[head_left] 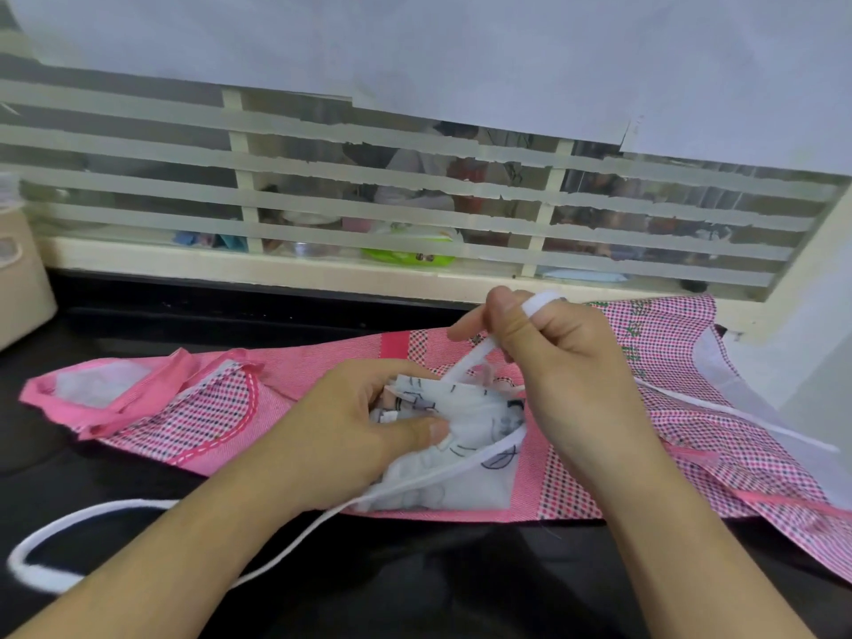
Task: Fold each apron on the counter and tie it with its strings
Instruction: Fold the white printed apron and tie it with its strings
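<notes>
white cloth, folded small and printed with dark line drawings, is the bundle [461,435] at the middle of the view, lying on a pink apron [599,463] spread over the counter [415,583]. the left hand [350,435] grasps the bundle from the left, thumb pressed on top and fingers curled round its far edge. the right hand [567,375] is raised just above the bundle, its fingers curled and pinching a white string [465,366] that loops over one fingertip and runs down taut to the bundle. another length of the same cord crosses the bundle's near side, passes under the left wrist and lies in a loose loop on the counter at lower left. a thinner white cord trails to the right across the pink apron. the pink apron is checked, with a plain pink band and a stitched pocket on its left part. the counter is black and glossy. behind it runs a cream sill under a window [415,200] banded with frosted strips. a beige box [18,279] stands at the far left edge.
</notes>
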Motion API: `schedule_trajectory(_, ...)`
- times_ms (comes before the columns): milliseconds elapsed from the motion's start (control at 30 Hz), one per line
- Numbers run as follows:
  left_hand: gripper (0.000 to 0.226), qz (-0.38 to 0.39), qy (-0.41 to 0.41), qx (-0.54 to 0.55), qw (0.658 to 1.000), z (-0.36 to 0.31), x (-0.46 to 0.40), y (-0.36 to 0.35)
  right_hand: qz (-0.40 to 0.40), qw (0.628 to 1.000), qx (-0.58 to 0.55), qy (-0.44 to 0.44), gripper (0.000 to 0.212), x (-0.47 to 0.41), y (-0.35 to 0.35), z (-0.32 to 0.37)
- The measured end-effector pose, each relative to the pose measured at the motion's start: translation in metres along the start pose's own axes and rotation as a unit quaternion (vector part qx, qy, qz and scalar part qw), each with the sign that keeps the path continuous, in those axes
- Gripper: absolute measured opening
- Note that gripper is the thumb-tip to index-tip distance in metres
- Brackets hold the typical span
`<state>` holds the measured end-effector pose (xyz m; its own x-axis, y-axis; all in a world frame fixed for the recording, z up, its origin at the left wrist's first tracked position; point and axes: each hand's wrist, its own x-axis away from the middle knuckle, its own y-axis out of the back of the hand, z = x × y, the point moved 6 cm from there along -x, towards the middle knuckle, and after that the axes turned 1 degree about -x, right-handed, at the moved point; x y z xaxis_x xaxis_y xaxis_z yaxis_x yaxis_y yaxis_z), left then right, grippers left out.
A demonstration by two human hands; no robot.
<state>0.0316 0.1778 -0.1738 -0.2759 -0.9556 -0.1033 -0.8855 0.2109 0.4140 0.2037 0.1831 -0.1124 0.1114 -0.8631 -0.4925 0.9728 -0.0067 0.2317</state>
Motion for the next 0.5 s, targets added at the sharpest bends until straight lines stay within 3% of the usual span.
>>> schedule_trajectory(133,0.012,-0.065,0.018,0.033,0.997,0.002,-0.001,0.010,0.028,0.997,-0.067,0.037,0.038,0.005,-0.005,0.006)
schedule_trajectory(267,0.014,-0.162,0.042,0.195,0.966,0.011,-0.001,0.029,0.092,0.981,-0.162,0.052,0.036,0.012,-0.014,0.006)
schedule_trajectory(500,0.026,-0.270,0.093,0.417,0.863,0.022,-0.005,0.059,0.246,0.936,-0.214,-0.130,0.027,0.022,-0.051,-0.024)
